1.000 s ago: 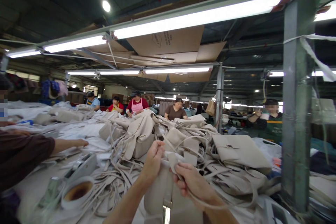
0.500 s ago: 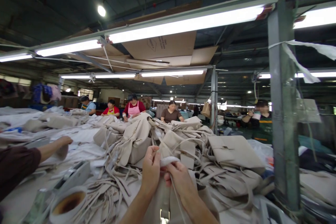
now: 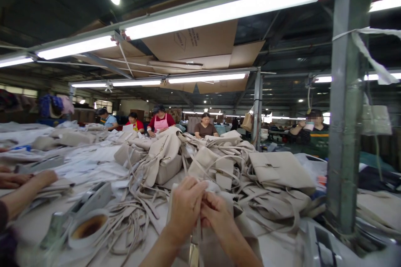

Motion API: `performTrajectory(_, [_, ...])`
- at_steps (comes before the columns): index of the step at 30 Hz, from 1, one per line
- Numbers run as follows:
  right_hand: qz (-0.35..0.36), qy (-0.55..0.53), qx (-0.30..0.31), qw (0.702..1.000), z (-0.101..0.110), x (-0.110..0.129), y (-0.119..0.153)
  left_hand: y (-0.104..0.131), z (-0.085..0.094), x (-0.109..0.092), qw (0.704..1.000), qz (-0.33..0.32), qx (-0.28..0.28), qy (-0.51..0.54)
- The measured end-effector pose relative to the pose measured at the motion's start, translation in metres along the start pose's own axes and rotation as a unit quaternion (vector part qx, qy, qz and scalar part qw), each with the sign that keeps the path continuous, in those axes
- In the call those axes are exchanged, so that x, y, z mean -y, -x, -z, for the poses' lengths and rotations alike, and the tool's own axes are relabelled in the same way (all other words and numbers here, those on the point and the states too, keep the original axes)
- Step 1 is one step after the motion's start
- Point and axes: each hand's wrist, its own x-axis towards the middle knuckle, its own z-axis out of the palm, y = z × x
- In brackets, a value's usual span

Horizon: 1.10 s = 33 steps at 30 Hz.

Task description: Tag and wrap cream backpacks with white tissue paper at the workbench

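Both hands meet low in the middle of the head view, close above a beige bag (image 3: pixel 213 248) in front of me. My left hand (image 3: pixel 184 204) is closed, with its fingers pinched on the bag's strap. My right hand (image 3: pixel 217 215) is closed against it, also pinching the strap. Some white wrapping (image 3: pixel 212 186) shows just beyond the fingertips; its exact hold is hidden. Below the hands hangs a metal buckle (image 3: pixel 194 254) on the strap, blurred. Behind them lies a heap of similar beige bags (image 3: pixel 166 154) with loose straps (image 3: pixel 131 225).
A tape roll (image 3: pixel 88 229) beside a grey tape dispenser (image 3: pixel 97 196) sits at left. Another person's hands (image 3: pixel 40 181) work at far left. A bag with a flap (image 3: pixel 280 171) lies at right by a metal post (image 3: pixel 344 133). Several people sit or stand across the heap.
My left hand has turned and moved over to my right hand, covering the white piece that was stretched between them. The person's arm at left has drawn back. The view has shifted slightly.
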Motion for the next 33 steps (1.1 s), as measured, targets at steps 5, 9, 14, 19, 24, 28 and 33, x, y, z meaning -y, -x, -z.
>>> performTrajectory(5, [-0.012,-0.020,0.023,0.999,-0.005,0.012,0.011,0.030,0.004,0.000,0.988,0.046,0.017,0.150])
performTrajectory(9, [-0.018,0.019,0.009,1.000,-0.003,0.015,0.012,0.029,0.017,0.000,0.952,0.156,-0.011,0.265])
performTrajectory(14, [-0.022,0.021,0.036,0.999,0.001,0.014,0.016,0.026,0.023,0.002,0.851,0.345,-0.002,0.395])
performTrajectory(19, [0.012,0.036,0.003,0.999,-0.002,0.011,0.017,0.033,0.022,0.008,0.777,0.414,0.025,0.474])
performTrajectory(24, [0.034,0.034,-0.012,0.999,0.001,0.006,0.013,0.031,0.028,0.011,0.793,0.435,0.111,0.411])
performTrajectory(28, [0.046,0.063,-0.053,0.996,0.003,-0.002,0.007,0.022,0.033,0.008,0.787,0.450,0.192,0.375])
performTrajectory(33, [0.047,0.068,-0.060,0.995,0.004,-0.009,0.001,0.016,0.030,0.008,0.789,0.442,0.242,0.352])
